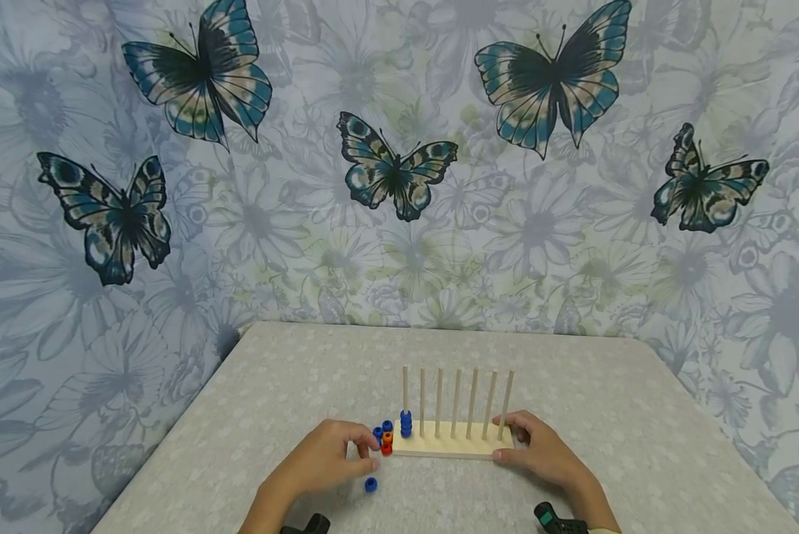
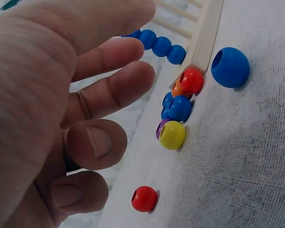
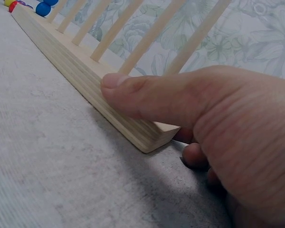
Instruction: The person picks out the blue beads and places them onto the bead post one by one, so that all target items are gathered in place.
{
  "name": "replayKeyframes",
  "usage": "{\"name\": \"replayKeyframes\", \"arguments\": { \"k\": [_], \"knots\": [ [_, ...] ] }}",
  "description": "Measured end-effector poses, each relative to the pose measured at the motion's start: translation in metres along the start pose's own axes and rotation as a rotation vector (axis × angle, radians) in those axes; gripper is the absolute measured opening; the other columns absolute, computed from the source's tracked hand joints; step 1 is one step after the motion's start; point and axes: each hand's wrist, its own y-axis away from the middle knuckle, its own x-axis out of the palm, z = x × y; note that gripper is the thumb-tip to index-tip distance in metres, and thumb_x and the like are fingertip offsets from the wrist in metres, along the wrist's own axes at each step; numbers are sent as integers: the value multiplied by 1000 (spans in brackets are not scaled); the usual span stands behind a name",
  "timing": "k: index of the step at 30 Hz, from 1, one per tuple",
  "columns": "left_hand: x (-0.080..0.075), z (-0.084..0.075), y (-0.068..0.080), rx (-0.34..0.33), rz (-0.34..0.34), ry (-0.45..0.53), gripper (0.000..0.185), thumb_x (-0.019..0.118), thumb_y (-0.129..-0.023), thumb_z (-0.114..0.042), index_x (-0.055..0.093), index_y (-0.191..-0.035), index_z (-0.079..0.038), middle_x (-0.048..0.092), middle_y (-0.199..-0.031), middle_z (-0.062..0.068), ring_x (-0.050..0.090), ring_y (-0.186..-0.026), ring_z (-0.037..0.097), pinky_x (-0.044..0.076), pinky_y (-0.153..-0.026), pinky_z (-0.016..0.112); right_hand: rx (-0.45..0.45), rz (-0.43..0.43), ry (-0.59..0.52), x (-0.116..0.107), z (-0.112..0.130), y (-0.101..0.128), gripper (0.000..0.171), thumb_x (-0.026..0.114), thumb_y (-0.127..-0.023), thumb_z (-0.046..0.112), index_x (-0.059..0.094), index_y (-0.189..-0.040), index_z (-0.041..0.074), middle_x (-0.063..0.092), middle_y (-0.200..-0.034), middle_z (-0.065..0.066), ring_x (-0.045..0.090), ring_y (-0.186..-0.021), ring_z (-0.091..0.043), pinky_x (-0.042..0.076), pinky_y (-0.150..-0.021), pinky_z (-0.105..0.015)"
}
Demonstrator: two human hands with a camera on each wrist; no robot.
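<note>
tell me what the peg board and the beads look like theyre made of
Peg board: looks like pale unfinished wood, with grain lines along its edge and a matte surface; its dowels match. Beads: probably glossy plastic or painted wood, going by their smooth, bright, solid colours with soft highlights.

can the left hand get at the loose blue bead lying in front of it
Probably yes: the left hand hovers over the table with fingers loosely curled and holding nothing, and the blue bead lies alone beside its fingertips with nothing between them.
</note>
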Motion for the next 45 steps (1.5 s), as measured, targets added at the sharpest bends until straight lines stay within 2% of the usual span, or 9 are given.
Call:
{"name": "replayKeyframes", "arguments": {
  "k": [6, 11, 18, 29, 38, 45],
  "knots": [
    [0, 4, 4, -35, 86, 64, 22, 80, -82, -37, 76, -99, -25, 69, -79, -15, 43, -53, 3, 40, -48, 23, 0, -2, 6, 2, 0, 1, 56, 87, -76, 35, 67, -126, 22, 61, -112, -1, 43, -93, -18, 37, -76, -27],
    [1, 6, 6, -48, 117, 92, 26, 84, -77, -38, 75, -98, -25, 68, -78, -13, 45, -52, 4, 42, -50, 23, -2, -1, 12, 2, 0, 0, 55, 87, -75, 36, 67, -125, 22, 61, -114, -1, 44, -94, -18, 38, -77, -27],
    [2, 6, 6, -27, 131, 99, 26, 86, -75, -33, 76, -97, -24, 69, -78, -12, 49, -54, 2, 45, -52, 22, 17, -2, 23, 2, -2, 0, 56, 87, -74, 39, 67, -124, 24, 62, -116, 0, 45, -95, -19, 40, -80, -28],
    [5, 10, 6, -19, 155, 95, 29, 89, -70, -23, 75, -96, -24, 65, -72, -12, 54, -60, 2, 44, -55, 20, 10, -3, 11, 2, -3, -1, 54, 87, -75, 35, 68, -123, 20, 60, -109, -1, 44, -93, -18, 41, -78, -27],
    [6, 8, 6, -38, 184, 88, 25, 86, -73, -19, 75, -94, -27, 64, -72, -12, 53, -60, 2, 42, -54, 21, 17, -4, 25, 2, -3, -2, 55, 87, -74, 39, 68, -123, 24, 61, -112, 1, 45, -94, -18, 40, -79, -28],
    [6, 6, 7, -36, 190, 88, 23, 85, -74, -19, 75, -93, -26, 64, -71, -11, 52, -59, 2, 41, -53, 20, 11, -3, 21, 2, -3, -2, 55, 87, -74, 38, 68, -124, 23, 61, -112, 0, 44, -94, -18, 39, -79, -28]
  ]
}}
